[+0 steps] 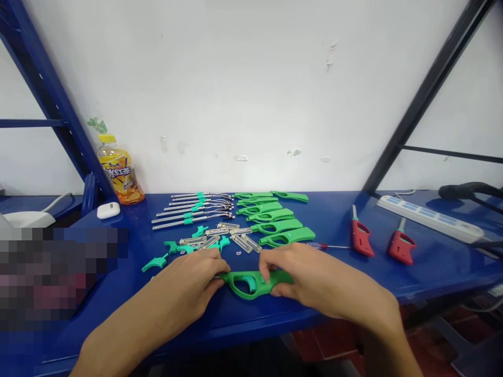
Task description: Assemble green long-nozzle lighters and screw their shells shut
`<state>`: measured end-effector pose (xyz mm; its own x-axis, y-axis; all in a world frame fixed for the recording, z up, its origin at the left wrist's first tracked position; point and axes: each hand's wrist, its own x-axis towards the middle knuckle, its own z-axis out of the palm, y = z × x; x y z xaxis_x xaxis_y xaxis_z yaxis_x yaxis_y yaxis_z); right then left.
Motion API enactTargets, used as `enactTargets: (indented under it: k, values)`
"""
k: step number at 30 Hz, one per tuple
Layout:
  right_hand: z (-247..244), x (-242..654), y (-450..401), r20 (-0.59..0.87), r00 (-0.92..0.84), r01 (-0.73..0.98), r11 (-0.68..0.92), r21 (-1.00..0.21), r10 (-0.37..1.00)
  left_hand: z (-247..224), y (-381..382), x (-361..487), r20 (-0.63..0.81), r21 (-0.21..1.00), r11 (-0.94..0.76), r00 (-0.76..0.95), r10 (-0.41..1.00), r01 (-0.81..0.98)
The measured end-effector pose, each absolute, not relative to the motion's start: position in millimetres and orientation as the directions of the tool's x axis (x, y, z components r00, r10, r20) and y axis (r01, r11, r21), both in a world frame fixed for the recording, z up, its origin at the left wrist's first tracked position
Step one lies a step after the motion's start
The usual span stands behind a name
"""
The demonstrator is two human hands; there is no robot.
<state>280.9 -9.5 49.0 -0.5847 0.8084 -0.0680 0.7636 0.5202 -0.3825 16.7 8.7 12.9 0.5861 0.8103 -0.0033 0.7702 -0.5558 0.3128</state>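
A green utility-lighter casing [245, 296] with a teal trigger [250, 283] lies near the table's front edge, between my hands. My left hand [206, 275] pinches its narrow nozzle end, fingertips together. Around its wide handle end, my right hand [293, 269] is closed, with fingers and thumb on the green plastic. Just behind them are several more green casings [288, 237], laid in a stack of rows. Clear fuel tanks [245, 243] and loose teal triggers [156, 262] are scattered behind my left hand. Metal lighter tubes with wires [173, 224] lie in a row farther back.
Two red lighters [361, 239] rest at the right, near a screwdriver [332, 246] and a white power strip [430, 217]. At the left stand a drink bottle [121, 175] and a white earbud case [108, 210]. A white wall [251, 104] rises behind the blue table [326, 214].
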Motion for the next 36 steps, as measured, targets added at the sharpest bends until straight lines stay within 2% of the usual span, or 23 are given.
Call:
enactTargets:
  k: [10, 17, 23, 28, 32, 36]
  values:
    - [50.5, 279.2, -8.8, -0.090, -0.577, 0.772, 0.505, -0.386, 0.812, 11.2, 8.9, 17.1, 0.014, 0.310, -0.555, 0.580, 0.815, 0.772]
    - [39.5, 282.2, -4.7, -0.107, -0.550, 0.750, 0.434, -0.499, 0.828, 11.3, 9.1, 17.2, 0.012, 0.301, -0.565, 0.590, 0.807, 0.768]
    - [33.6, 281.5, 7.4, -0.150, -0.532, 0.746, 0.378, -0.548, 0.833, 3.7, 11.6, 22.3, -0.008, 0.216, -0.535, 0.549, 0.836, 0.817]
    - [32.4, 280.2, 9.8, -0.140, -0.553, 0.734, 0.400, -0.548, 0.822, -9.1, 12.0, 26.4, 0.039, 0.137, -0.495, 0.495, 0.868, 0.858]
    - [31.5, 279.3, 8.0, -0.132, -0.551, 0.749, 0.418, -0.513, 0.824, 6.2, 7.6, 33.8, -0.023, 0.096, -0.481, 0.486, 0.874, 0.871]
    - [39.5, 280.4, 4.1, -0.189, -0.454, 0.821, 0.326, -0.469, 0.871, 23.2, -1.1, 41.1, -0.037, 0.023, -0.509, 0.510, 0.860, 0.860]
